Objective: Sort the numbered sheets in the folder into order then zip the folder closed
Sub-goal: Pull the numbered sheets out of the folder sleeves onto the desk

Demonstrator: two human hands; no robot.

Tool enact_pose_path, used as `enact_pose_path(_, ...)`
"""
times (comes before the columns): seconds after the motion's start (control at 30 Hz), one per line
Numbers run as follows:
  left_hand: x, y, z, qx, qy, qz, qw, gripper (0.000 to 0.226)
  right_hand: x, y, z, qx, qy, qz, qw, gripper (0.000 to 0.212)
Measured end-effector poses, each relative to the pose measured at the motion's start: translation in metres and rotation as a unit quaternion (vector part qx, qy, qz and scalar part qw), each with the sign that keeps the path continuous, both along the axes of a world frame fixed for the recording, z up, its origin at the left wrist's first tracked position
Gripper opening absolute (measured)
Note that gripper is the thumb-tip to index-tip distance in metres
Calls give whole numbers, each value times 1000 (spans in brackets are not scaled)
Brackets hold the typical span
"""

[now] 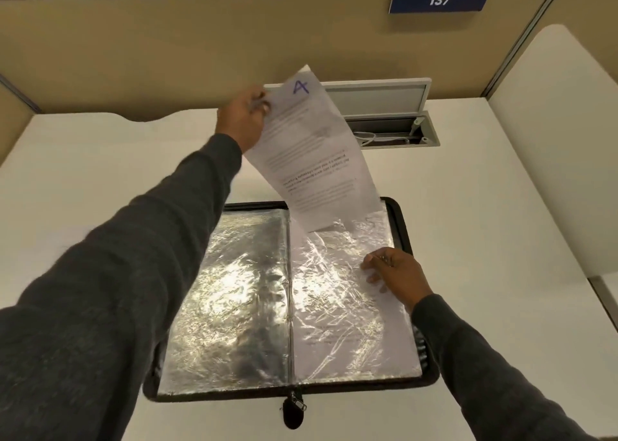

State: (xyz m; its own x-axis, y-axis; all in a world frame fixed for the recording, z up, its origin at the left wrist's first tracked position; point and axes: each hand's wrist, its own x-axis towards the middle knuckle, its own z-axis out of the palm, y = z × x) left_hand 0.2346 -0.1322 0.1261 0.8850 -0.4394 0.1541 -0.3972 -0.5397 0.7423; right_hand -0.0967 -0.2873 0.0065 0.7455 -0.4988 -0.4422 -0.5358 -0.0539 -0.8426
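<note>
Left hand [242,119] pinches sheet [317,160], right hand [394,270] sleeve [334,320]

Two long sleeves here, both the same dark charcoal grey, a soft, slightly fuzzy knit with a faint heathered fleck in the weave. The left sleeve [117,273] looks broad and loose, the cloth gathering in shallow folds back from the left hand [242,119]. Its cuff [224,149] is plain, ending right at the wrist. The right sleeve [485,367] matches it — same fabric, same shade, same plain cuff edge just behind the right hand [394,272]. Both hands are bare.
</note>
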Motion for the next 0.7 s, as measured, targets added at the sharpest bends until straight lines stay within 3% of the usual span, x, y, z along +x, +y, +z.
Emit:
enact_pose_path(0.33,48,138,73,-5,-25,2,1000,28,63,70,51,87,-42,92,991,16)
enact_pose_path(0.4,53,171,87,20,-25,3,999,22,78,94,55,89,-44,122,988,18)
enact_pose_path(0.57,67,250,106,164,-1,21,986,17,108,159,48,14,-44,216,975,28)
enact_pose_path(0.7,66,295,92,338,17,11,941,14,124,202,21,1,-37,262,964,27)
